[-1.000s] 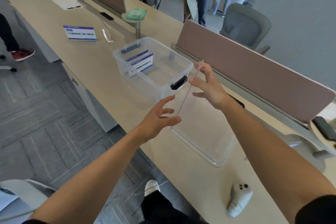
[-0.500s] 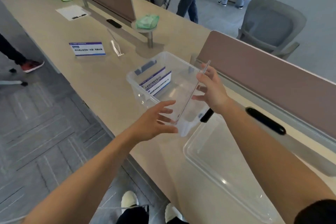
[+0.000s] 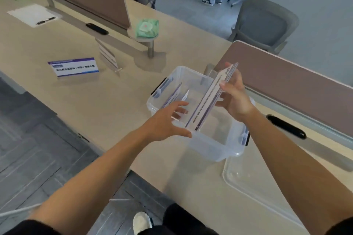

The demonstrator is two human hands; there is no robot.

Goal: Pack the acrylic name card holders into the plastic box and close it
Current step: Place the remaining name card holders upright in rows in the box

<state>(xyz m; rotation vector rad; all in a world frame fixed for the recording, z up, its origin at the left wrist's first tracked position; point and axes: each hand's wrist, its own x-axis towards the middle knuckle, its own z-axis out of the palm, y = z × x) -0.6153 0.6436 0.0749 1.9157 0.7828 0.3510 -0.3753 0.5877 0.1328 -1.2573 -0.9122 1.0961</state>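
A clear plastic box [image 3: 214, 147] with dark latches stands open on the desk. My right hand [image 3: 234, 95] grips an acrylic name card holder [image 3: 208, 99] by its upper edge, tilted, its lower end inside the box. My left hand [image 3: 168, 122] is at the box's near-left rim, fingers spread, thumb by the holder's lower end. Another holder [image 3: 174, 95] leans inside the box at the left. Two more holders rest on the desk: one facing me [image 3: 73, 66], one seen edge-on [image 3: 108, 57]. The clear lid [image 3: 254, 192] lies flat at the right.
Brown divider panels [image 3: 290, 84] run behind the box, with a black cable slot [image 3: 285, 126] beside my right arm. A green packet [image 3: 147, 27] sits on a small round stand. Paper [image 3: 32, 15] lies far left. Office chairs and people stand beyond the desk.
The holder has tipped and dropped lower into the box, its printed face now showing. My left hand has moved closer to its lower end. The view has shifted toward the box.
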